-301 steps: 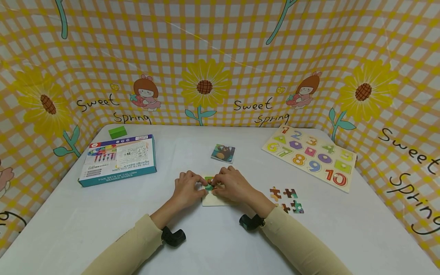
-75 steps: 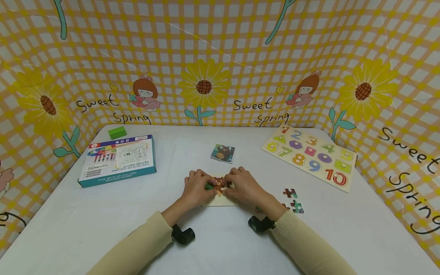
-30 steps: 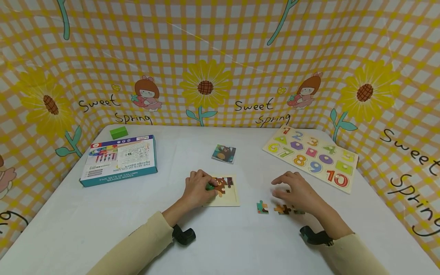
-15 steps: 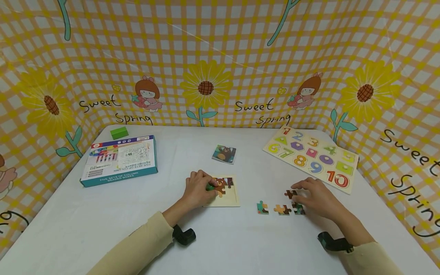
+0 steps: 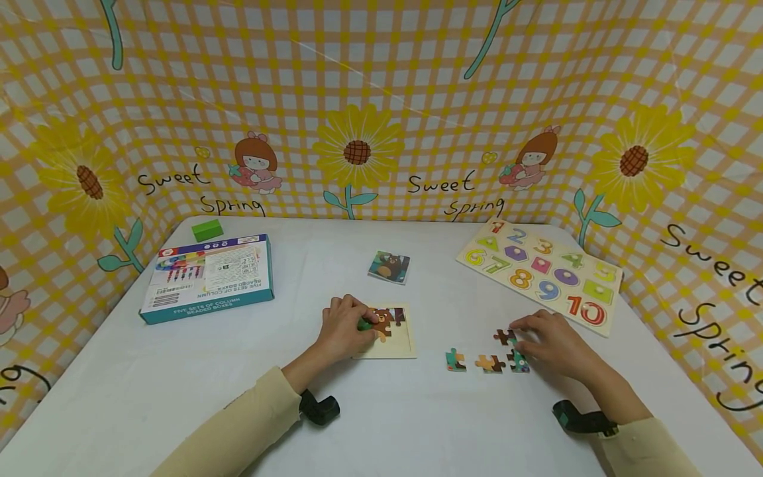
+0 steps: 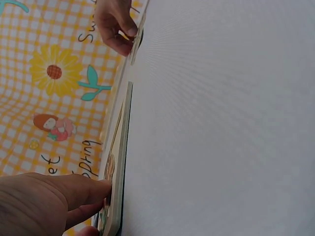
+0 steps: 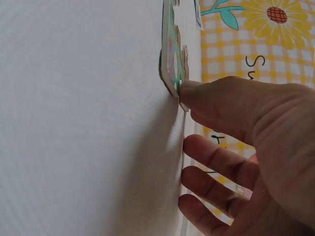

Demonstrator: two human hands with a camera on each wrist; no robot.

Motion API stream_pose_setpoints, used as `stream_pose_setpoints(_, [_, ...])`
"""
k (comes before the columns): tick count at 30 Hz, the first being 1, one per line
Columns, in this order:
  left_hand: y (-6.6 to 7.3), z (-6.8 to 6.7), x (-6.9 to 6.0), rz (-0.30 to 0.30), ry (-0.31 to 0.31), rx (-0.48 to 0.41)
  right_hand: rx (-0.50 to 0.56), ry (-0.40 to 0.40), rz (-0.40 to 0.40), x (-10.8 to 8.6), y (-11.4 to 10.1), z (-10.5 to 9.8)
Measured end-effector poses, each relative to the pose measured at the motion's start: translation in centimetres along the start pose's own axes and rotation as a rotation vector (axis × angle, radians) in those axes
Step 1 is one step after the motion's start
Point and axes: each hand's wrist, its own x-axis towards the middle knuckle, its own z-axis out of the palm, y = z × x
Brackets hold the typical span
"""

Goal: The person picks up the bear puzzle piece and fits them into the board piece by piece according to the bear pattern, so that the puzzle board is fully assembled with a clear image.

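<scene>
My left hand [image 5: 346, 328] lies over the left side of a square wooden puzzle board [image 5: 402, 348], its fingertips touching the bear pieces [image 5: 381, 320] in it. In the left wrist view, the fingers [image 6: 86, 189] extend over the pieces on the board [image 6: 118, 179]. To the right, my right hand [image 5: 554, 344] pinches a brown and green puzzle piece [image 5: 504, 336] at its right end, between thumb and index finger. A green piece [image 5: 520, 362] lies just below it. In the right wrist view, the thumb [image 7: 197, 96] meets the piece's edge and the other fingers are spread.
Two loose pieces, one teal [image 5: 456, 360] and one orange-brown [image 5: 490, 364], lie between the board and my right hand. A bear picture card [image 5: 389, 266] is behind the board. A number board [image 5: 539, 268] stands back right; a flat box [image 5: 208, 278] and green block [image 5: 206, 230] are back left.
My right hand has left the board and moved right to the loose pieces, where its thumb and index finger have closed on the brown and green one. My left hand has stayed at the board.
</scene>
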Motion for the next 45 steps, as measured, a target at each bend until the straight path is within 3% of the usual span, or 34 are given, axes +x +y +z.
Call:
stream_pose_setpoints(31, [0.0,-0.1,0.0,-0.005,-0.017,0.019,-0.016,0.005,0.016,0.2,-0.1,0.0])
stream_pose_setpoints(45, [0.0,0.0,0.0,0.008,-0.005,0.014,0.038,-0.010,0.037,1.2,-3.7,-0.6])
